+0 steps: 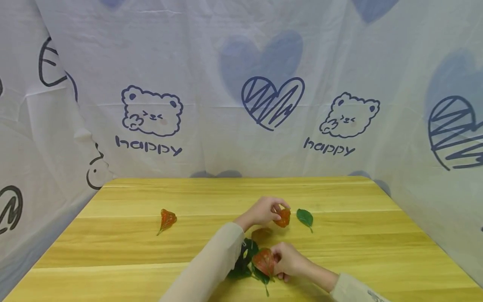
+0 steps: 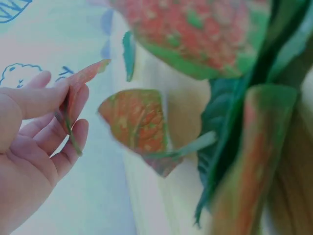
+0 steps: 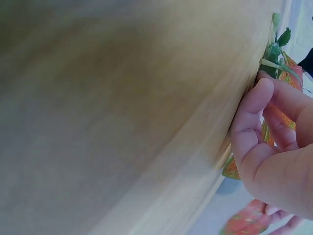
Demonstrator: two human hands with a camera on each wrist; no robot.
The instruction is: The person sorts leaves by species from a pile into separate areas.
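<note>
My left hand [image 1: 266, 211] pinches a red-orange leaf [image 1: 284, 218] between thumb and fingers above the table. In the left wrist view this leaf [image 2: 80, 81] is seen nearly edge-on, its green stem pointing down. Nearer the front, my right hand [image 1: 290, 261] holds another red leaf [image 1: 263, 261] at its edge, over a cluster of dark green leaves [image 1: 241, 268]. Curled fingers hide part of that leaf [image 3: 292, 73] in the right wrist view. Between the two hands lies an orange-brown leaf [image 1: 262, 235]. My left sleeve covers part of the green cluster.
A single green leaf [image 1: 305, 217] lies right of my left hand. Farther left on the yellow wooden table [image 1: 124, 243] rests a red-orange leaf [image 1: 167, 220] with its stem toward me. A printed white cloth [image 1: 211, 138] hangs behind the table and along both sides.
</note>
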